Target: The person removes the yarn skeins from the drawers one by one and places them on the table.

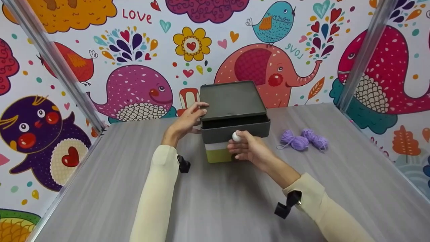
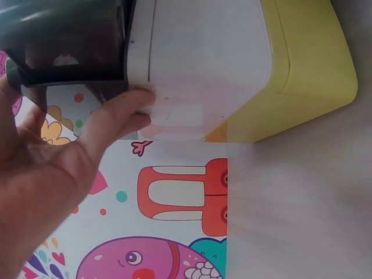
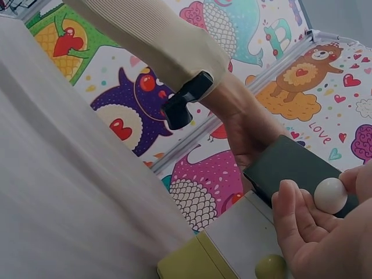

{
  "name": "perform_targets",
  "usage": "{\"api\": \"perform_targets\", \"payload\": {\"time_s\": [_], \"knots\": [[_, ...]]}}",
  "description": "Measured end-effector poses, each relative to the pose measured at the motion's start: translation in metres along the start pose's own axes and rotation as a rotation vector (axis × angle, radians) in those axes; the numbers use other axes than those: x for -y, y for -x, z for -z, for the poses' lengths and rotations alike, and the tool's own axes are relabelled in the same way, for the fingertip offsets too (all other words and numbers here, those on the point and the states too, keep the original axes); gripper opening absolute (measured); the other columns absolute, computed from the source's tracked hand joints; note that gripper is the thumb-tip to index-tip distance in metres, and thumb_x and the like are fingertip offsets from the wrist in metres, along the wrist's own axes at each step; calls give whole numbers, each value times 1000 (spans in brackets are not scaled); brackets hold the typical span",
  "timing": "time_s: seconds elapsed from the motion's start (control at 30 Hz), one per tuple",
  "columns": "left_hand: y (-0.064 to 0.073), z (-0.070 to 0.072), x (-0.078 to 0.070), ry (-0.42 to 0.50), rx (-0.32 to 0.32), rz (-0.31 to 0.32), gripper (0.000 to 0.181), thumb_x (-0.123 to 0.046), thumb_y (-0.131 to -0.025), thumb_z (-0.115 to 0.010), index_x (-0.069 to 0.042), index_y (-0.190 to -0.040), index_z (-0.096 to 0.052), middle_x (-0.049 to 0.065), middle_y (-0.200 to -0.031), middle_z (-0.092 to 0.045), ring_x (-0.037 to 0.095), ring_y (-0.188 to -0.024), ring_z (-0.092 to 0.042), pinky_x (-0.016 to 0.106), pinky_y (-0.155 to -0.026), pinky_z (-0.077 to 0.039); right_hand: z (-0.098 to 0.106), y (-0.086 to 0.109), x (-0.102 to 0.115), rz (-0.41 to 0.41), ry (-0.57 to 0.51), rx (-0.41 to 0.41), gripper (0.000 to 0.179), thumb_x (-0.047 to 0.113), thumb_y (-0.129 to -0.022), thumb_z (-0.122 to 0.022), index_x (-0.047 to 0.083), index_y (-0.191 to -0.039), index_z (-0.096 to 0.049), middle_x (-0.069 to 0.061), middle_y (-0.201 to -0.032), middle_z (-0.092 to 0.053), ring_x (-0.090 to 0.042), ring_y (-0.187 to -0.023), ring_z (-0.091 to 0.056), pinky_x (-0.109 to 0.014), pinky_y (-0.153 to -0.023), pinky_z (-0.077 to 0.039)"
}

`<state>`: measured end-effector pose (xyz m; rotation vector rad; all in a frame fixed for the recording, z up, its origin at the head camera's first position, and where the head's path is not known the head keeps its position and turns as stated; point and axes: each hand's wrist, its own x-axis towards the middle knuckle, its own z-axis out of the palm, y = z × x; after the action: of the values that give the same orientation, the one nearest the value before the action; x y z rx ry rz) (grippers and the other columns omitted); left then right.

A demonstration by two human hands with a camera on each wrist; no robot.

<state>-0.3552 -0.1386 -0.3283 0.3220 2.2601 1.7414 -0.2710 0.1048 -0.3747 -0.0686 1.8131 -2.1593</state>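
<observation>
A small drawer box stands on the table, with a dark grey lid [image 1: 233, 101], a dark grey drawer [image 1: 215, 134] sticking out at the front, and a white and yellow-green lower part [image 1: 216, 155]. My left hand [image 1: 188, 117] holds the box's left side, fingers at the lid's edge and thumb lower down against the white side wall [image 2: 203, 52]. At the dark drawer's front, my right hand [image 1: 253, 149] pinches a white round knob [image 3: 330, 196] between thumb and fingers. Below it, a green round knob [image 3: 271, 267] shows on the lower part.
Purple yarn balls [image 1: 299, 143] lie on the grey table [image 1: 134, 174] to the right of the box. Behind stands a wall with printed cartoon animals [image 1: 141, 87], with metal posts [image 1: 361, 57] at the corners.
</observation>
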Motion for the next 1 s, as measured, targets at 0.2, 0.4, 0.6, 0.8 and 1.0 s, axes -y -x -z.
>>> {"api": "perform_targets", "payload": {"time_s": [0.2,0.4,0.6,0.8,1.0], "knots": [[1,0,0,-13,-4,1,41,-36,-105,-48,-26,-144,-43,13,-162,-26,57,-146,-26,68,-104,-43,0,-6,2,-17,12,-15,45,40,-102,-48,0,-117,-64,-3,-97,-75,-15,-91,-72,-26,-74,-57],[1,1,0,-26,-5,0,41,-37,-105,-48,-27,-144,-43,13,-162,-27,56,-145,-28,67,-103,-45,0,-12,4,-17,7,-32,45,39,-102,-48,0,-117,-64,-3,-97,-76,-15,-92,-72,-26,-76,-57],[0,0,0,-38,-7,3,40,-38,-104,-48,-29,-143,-44,12,-159,-30,53,-144,-33,65,-104,-46,1,-16,5,-11,10,-41,44,40,-102,-50,1,-115,-65,-3,-96,-76,-15,-92,-73,-25,-73,-57],[1,0,0,-28,-4,2,40,-37,-104,-48,-28,-143,-43,13,-157,-32,53,-143,-36,66,-104,-45,3,-19,6,-8,32,-24,45,41,-102,-49,1,-116,-66,-2,-96,-76,-14,-90,-71,-23,-70,-56],[2,0,0,2,5,-1,42,-36,-105,-48,-25,-145,-42,15,-154,-35,51,-139,-43,64,-103,-46,5,-22,7,-21,43,-14,47,43,-102,-50,2,-116,-66,-1,-97,-76,-13,-90,-70,-23,-70,-55]]}}
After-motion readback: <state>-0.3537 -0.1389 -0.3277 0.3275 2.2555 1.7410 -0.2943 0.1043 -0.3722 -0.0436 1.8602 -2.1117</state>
